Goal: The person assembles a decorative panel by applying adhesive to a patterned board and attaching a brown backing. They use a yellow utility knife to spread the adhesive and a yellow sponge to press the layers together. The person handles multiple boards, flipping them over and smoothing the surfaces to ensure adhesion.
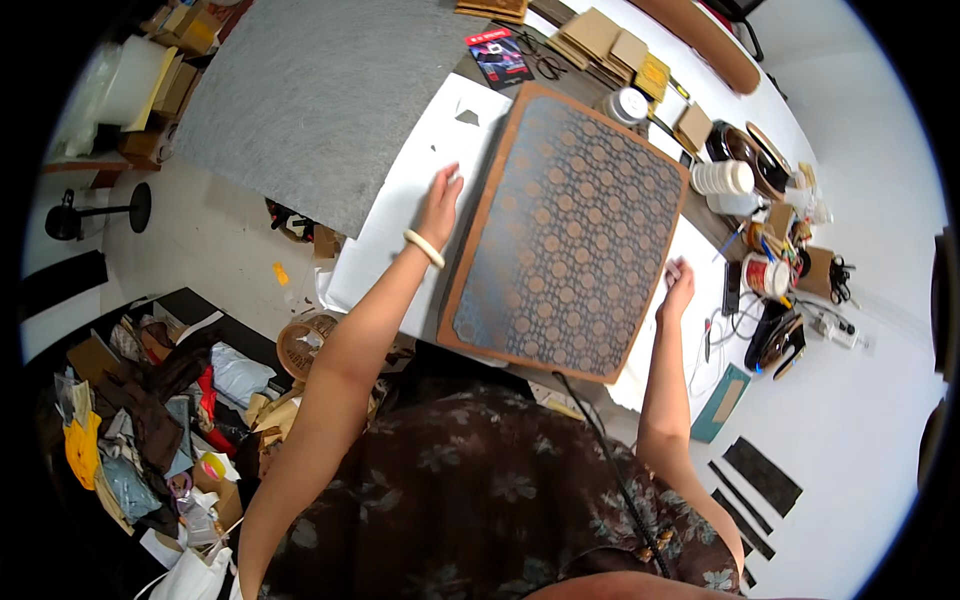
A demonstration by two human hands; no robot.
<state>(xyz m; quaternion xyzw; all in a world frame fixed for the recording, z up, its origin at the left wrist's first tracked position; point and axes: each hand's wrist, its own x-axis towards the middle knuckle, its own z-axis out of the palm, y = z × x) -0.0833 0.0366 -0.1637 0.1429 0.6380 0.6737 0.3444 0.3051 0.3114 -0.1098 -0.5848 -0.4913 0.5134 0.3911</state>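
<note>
A large box (580,235) with a brown border and a blue-grey top patterned with raised brown circles lies tilted on a white sheet (385,240). My left hand (440,205), below a cream bangle (424,248), is beside the box's left side. Its fingers are stretched out and hold nothing; a narrow gap shows between them and the box. At the box's right edge is my right hand (678,288), its fingers curled in. Whatever those fingers may hold is hidden, and whether they touch the box I cannot tell.
A grey board (320,100) covers the far left. Behind the box are a white-lidded jar (625,106), brown pieces (600,45) and eyeglasses (545,62). White bottles (722,178), a white tub (765,275), cables and a green mat (720,405) lie right. Scraps (150,420) fill the lower left.
</note>
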